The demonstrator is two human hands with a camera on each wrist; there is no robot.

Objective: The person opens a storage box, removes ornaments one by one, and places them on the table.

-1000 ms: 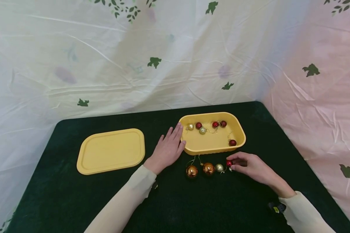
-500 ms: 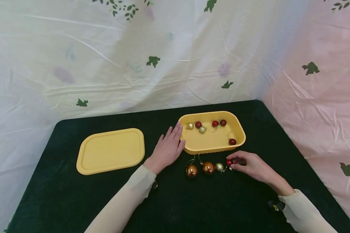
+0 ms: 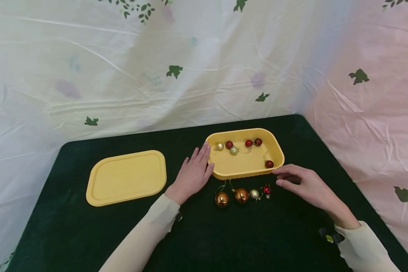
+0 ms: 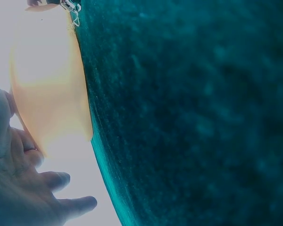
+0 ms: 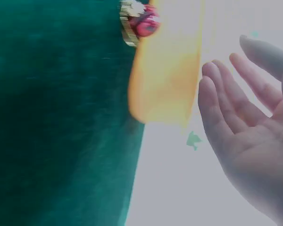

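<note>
My left hand (image 3: pixel 193 173) rests with extended fingers against the left end of a yellow box (image 3: pixel 243 175). In the head view my right hand (image 3: pixel 304 186) is by the box's front right corner, its fingers slightly bent and holding nothing. Below the box a row of bauble ornaments lies on the cloth: two copper baubles (image 3: pixel 241 195), a glittery gold bauble (image 3: pixel 254 194) and a small red bauble (image 3: pixel 266 189) nearest the right hand. That red bauble (image 5: pixel 145 22) also shows in the right wrist view, apart from the fingers. Several small red and gold baubles (image 3: pixel 229 144) lie inside the box.
A yellow lid (image 3: pixel 126 177) lies flat on the left of the dark green table (image 3: pixel 204 238). Behind the table hangs a white curtain (image 3: pixel 122 75) with green prints, and a pink one (image 3: pixel 370 124) is at the right.
My right hand has let go of the small red bauble, which stays at the row's right end, and has moved up and right. The left hand keeps its place at the box.
</note>
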